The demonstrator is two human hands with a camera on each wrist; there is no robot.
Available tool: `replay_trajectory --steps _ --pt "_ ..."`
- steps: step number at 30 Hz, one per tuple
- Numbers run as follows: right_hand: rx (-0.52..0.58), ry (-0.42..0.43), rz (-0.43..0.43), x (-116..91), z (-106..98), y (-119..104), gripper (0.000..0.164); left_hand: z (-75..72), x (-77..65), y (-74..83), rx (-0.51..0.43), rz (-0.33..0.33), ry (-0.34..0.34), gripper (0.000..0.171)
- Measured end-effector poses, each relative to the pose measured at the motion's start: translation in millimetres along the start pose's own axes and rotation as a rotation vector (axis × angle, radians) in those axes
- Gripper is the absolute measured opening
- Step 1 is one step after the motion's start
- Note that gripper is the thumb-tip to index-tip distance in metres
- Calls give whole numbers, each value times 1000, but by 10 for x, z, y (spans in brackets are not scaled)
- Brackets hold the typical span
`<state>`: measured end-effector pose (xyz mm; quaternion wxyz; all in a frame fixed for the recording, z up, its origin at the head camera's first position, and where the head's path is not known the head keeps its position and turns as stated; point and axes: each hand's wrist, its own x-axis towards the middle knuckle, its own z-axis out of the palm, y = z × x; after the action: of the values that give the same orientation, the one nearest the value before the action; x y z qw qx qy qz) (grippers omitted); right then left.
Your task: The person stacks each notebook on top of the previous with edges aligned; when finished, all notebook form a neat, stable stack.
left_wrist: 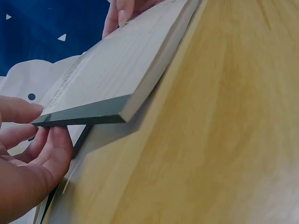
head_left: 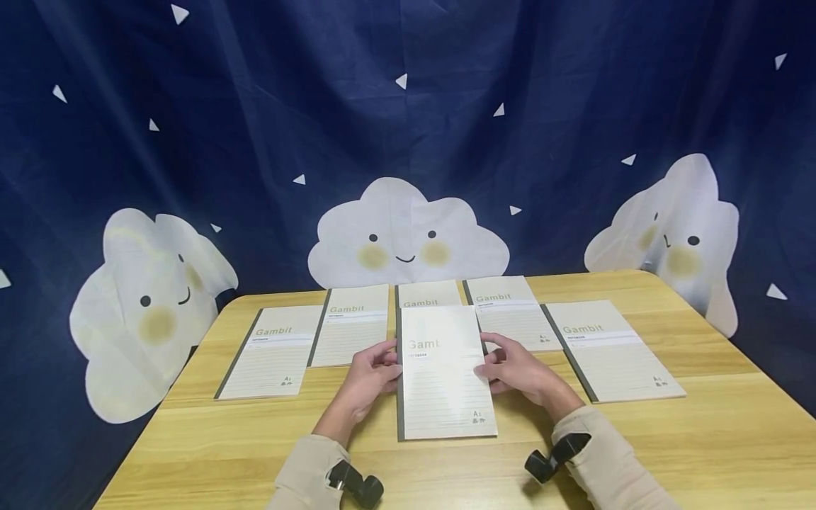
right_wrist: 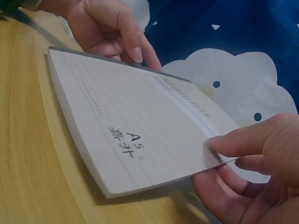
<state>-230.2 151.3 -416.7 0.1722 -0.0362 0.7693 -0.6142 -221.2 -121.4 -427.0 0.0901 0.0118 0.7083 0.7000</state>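
Note:
Between both hands a cream notebook (head_left: 446, 397) with a dark spine is held raised over the table, its cover facing up and glare washing out part of the title. My left hand (head_left: 370, 379) pinches the spine edge, thumb above and fingers beneath, as the left wrist view shows. On the opposite long edge, my right hand (head_left: 519, 372) grips with its thumb (right_wrist: 233, 142) on the cover and fingers under it. Behind the held notebook lies another notebook (head_left: 428, 292), mostly hidden by it.
More matching notebooks lie in an arc on the wooden table (head_left: 210, 453): a far-left notebook (head_left: 270, 361), a left notebook (head_left: 350, 340), a right notebook (head_left: 513, 322) and a far-right notebook (head_left: 618, 358). A dark blue curtain (head_left: 408, 134) with clouds hangs behind.

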Motion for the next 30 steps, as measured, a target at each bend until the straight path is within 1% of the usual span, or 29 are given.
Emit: replay_trajectory --steps 3,6,10,13,17,20,23,27,30 --pt "-3 17 -8 3 1 8 71 7 -16 9 -6 -13 -25 63" --pt "-9 31 -21 1 6 -1 68 9 -23 11 -15 -16 -26 64" --pt "-6 48 -43 1 13 -17 55 8 -22 6 -25 -20 -14 61" --pt "17 48 -59 -2 12 -19 45 14 -19 3 -38 -25 -8 58" --pt "62 34 -81 -9 10 -16 39 29 -8 -7 -73 -16 12 55" --pt "70 32 -86 -12 9 -18 40 39 3 -15 -98 8 29 51" --pt "59 25 -74 -13 3 -21 47 46 8 -18 -118 20 34 49" --pt "32 11 -59 -18 -7 -24 60 49 9 -16 -133 20 29 51" --pt "24 8 -59 -15 -5 -26 62 50 10 -14 -138 21 28 53"
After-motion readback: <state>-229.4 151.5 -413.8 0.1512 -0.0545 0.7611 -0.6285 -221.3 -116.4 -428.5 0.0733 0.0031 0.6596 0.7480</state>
